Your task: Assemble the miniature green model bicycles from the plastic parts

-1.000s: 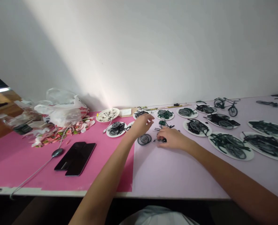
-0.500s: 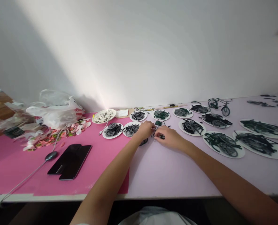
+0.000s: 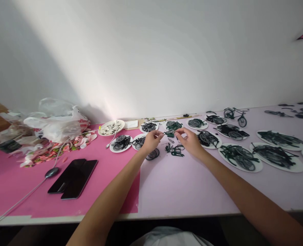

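Dark green bicycle part [image 3: 170,134] pinched between left hand [image 3: 151,140] and right hand [image 3: 189,140], raised just above the counter [image 3: 192,184]. Fitting stage, seemingly; next calls for aligning small pieces precisely.

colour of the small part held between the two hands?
Dark green. The small part sits between the left hand and right hand; head view, the only one.

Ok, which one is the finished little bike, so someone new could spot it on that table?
Follow the lilac table to its far edge by the white wall, right of the hands. The assembled bicycle stands upright there on its wheels; every other bike lies in loose parts on white plates.
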`<state>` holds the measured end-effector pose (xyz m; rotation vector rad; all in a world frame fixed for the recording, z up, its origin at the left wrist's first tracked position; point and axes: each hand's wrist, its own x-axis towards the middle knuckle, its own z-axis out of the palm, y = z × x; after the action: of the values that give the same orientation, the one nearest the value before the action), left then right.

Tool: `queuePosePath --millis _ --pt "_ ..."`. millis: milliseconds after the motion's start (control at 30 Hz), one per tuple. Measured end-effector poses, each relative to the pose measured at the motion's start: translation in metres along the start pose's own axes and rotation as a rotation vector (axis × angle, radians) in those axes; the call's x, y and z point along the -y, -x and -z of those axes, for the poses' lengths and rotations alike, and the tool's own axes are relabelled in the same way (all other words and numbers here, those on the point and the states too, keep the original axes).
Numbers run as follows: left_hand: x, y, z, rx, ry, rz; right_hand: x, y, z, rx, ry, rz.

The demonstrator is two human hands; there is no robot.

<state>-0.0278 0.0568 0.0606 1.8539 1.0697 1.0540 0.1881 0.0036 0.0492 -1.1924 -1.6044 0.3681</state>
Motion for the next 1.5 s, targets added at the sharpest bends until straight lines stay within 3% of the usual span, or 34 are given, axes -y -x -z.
queuePosePath --millis 300,567,833,1267,1333,1500 --pt "-0.006 0.034 -0.007 0.114 0.726 0.237 -0.001 0.008 -0.012 0.026 -0.040 -0.017" --pt "-0.022 0.042 -0.009 0.320 0.847 0.197 0.000 0.009 -0.017 0.027 -0.034 0.014" --pt "-0.015 0.041 -0.011 0.241 0.730 0.098 -0.003 0.012 -0.018 0.058 -0.057 -0.001" --pt "-0.012 0.041 -0.016 0.099 0.575 -0.018 -0.005 0.012 -0.016 -0.056 -0.123 0.005" --pt "-0.008 0.042 -0.017 0.057 0.449 -0.048 -0.004 0.013 -0.017 -0.047 -0.172 -0.020" --pt "-0.002 0.045 -0.016 -0.052 -0.152 -0.213 0.009 0.015 -0.015 -0.003 -0.271 -0.071"
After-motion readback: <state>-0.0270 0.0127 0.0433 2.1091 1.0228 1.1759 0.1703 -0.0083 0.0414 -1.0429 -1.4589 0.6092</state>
